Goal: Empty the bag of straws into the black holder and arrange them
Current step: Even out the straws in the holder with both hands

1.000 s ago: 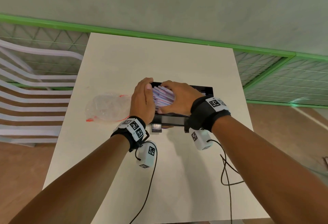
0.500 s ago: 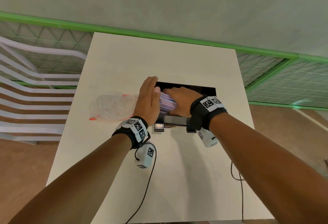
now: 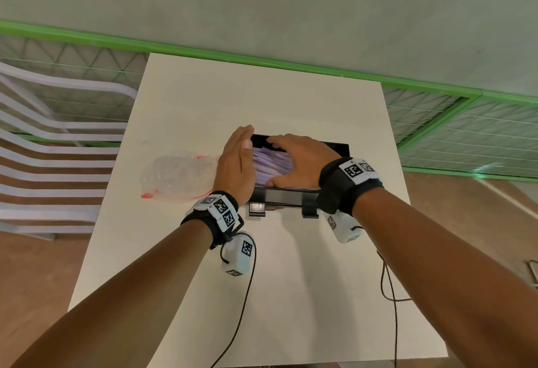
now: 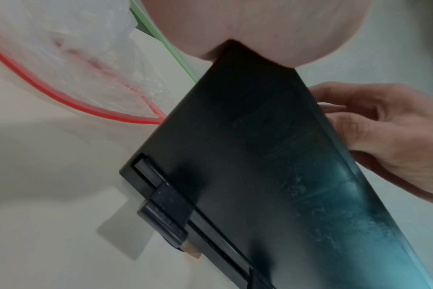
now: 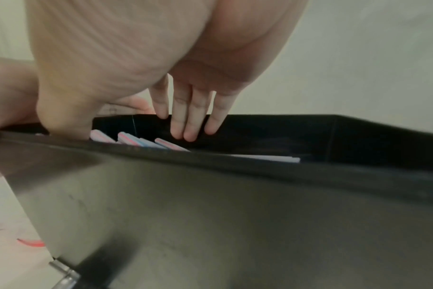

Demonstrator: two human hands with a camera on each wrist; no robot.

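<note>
Head view shows the straws [image 3: 270, 161] lying slanted in the black holder [image 3: 334, 149] mid-tabletop [image 3: 291, 99]. Flat left hand [image 3: 237, 166] blocks their left ends. Right hand [image 3: 297, 163], fingers straight, rests on them, nearer.

The black holder [image 3: 334, 149] is an open-topped rectangular box standing on the bench. Paper-wrapped straws [image 3: 270, 163], white with pink and blue stripes, lie slanted in its left part. The clear bag [image 3: 177, 175] with a red zip edge lies crumpled just left of the holder.
</note>
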